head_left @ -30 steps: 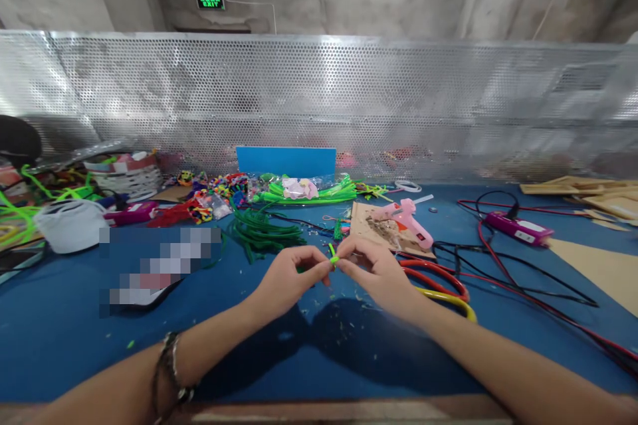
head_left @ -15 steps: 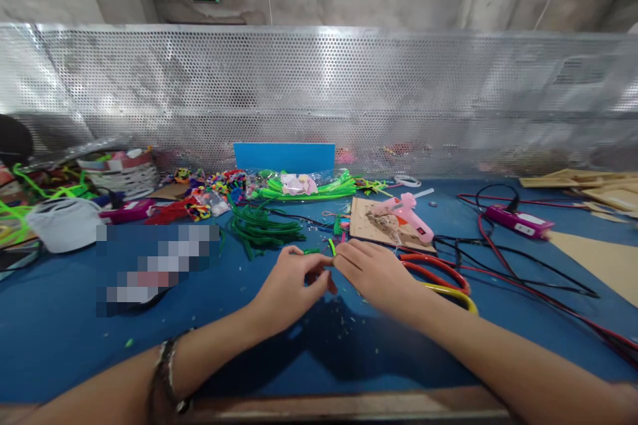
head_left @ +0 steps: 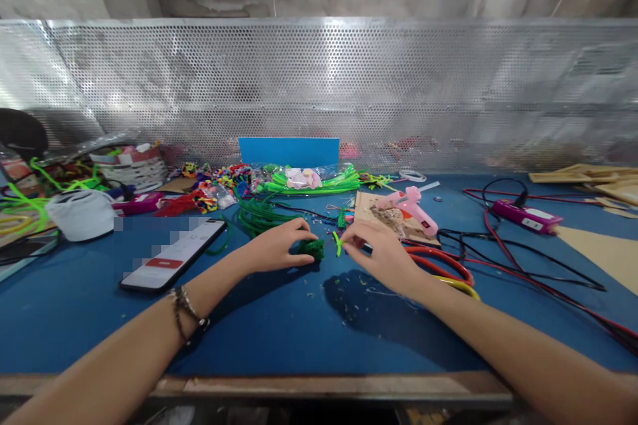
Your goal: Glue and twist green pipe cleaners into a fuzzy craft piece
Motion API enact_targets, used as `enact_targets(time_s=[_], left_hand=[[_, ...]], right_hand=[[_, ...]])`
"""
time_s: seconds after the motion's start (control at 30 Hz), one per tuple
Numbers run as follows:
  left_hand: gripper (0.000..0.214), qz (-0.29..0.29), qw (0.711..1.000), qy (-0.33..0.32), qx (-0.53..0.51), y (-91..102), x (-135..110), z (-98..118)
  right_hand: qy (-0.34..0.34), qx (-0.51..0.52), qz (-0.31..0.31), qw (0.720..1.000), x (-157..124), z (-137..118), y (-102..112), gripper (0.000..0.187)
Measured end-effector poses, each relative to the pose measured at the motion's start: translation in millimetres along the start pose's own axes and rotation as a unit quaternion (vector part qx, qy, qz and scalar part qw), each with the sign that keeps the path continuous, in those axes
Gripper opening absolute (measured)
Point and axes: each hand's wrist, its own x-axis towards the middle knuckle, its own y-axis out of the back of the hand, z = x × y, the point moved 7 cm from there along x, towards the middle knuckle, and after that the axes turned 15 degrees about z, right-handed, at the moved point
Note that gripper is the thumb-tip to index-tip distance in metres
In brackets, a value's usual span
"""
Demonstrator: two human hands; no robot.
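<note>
My left hand (head_left: pixel 279 246) reaches over the middle of the table, thumb and fingertips closed around a small dark green fuzzy clump (head_left: pixel 313 250) that looks like curled pipe cleaner. Just to its right, my right hand (head_left: pixel 381 252) pinches a short bright green pipe cleaner piece (head_left: pixel 337 244), forked at its end. The two green pieces are apart. Behind my left hand lies a bundle of dark green pipe cleaners (head_left: pixel 259 216), partly covered by the hand.
A phone (head_left: pixel 174 259) lies at left. Beyond my right hand, a pink glue gun (head_left: pixel 413 209) rests on a stained board (head_left: pixel 369 206). Red-handled scissors (head_left: pixel 443 259) and black cables (head_left: pixel 538 262) are at right. Packed bright green pipe cleaners (head_left: pixel 329 180) lie at the back.
My hands were together with fingertips meeting; now they are apart. My left hand has moved left and grips the dark green clump, while the bright green piece stays at my right fingertips.
</note>
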Motion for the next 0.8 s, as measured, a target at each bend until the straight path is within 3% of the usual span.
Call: enact_targets(time_s=[0.13, 0.47, 0.67, 0.8], left_hand=[[0.034, -0.014, 0.998, 0.006, -0.063, -4.4, 0.6, 4.4], [0.033, -0.018, 0.988, 0.024, -0.154, -12.6, -1.8, 28.8], [0.027, -0.015, 0.987, 0.020, -0.162, -13.0, -1.2, 30.6], [0.025, -0.014, 0.991, 0.014, -0.134, -11.8, -1.9, 29.3]], right_hand=[[-0.034, 0.019, -0.006, 0.999, -1.8, 7.0, -3.8, 0.007], [0.092, 0.017, -0.031, 0.995, -7.5, -20.6, -10.2, 0.009], [0.143, -0.082, -0.159, 0.973, -15.9, -31.1, -19.0, 0.021], [0.123, -0.056, -0.201, 0.970, -16.3, -33.0, -19.5, 0.016]])
